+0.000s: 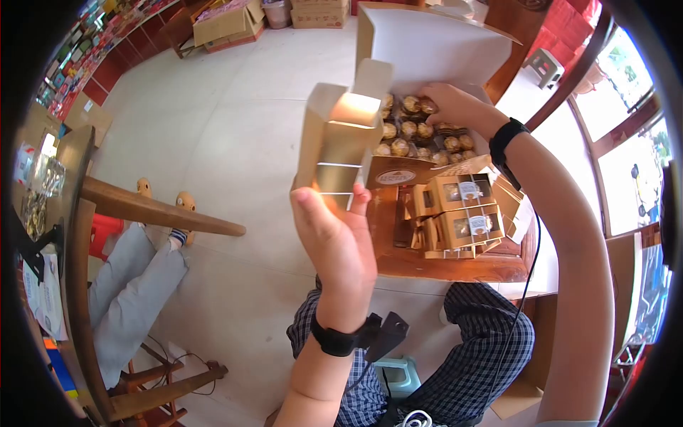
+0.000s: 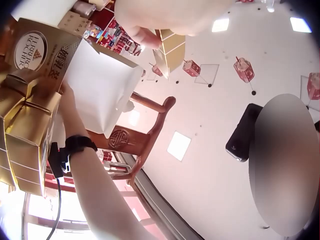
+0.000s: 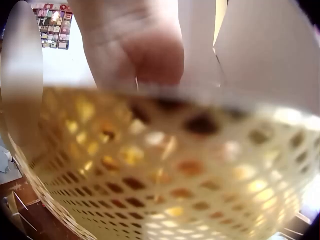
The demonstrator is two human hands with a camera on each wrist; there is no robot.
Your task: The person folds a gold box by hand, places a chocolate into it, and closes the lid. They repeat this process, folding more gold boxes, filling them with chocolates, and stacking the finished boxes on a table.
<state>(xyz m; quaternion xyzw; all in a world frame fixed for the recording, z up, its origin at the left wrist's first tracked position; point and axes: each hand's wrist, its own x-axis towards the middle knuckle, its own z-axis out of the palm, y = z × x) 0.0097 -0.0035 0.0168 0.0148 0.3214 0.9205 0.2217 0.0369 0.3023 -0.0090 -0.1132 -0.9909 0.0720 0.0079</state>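
An unfolded small gold carton (image 1: 340, 146) stands upright in my left hand (image 1: 341, 249), with the thumb and fingers around its lower end. In the left wrist view, my left hand (image 2: 165, 12) is at the top, beside a gold panel (image 2: 172, 50). My right hand (image 1: 455, 107) is inside a large open box (image 1: 434, 50), over gold-wrapped chocolates (image 1: 408, 129); its fingertips are mostly hidden. In the right wrist view, a woven basket (image 3: 175, 185) covers the fingers of my right hand (image 3: 135, 45). Whether they hold a chocolate cannot be seen.
Small windowed boxes (image 1: 459, 224) are piled on the wooden stool or table (image 1: 455, 269) in front of the large box. A wooden bar (image 1: 163, 206) and another person's legs (image 1: 135, 285) are at left. A black cable (image 1: 526, 299) hangs by my right arm.
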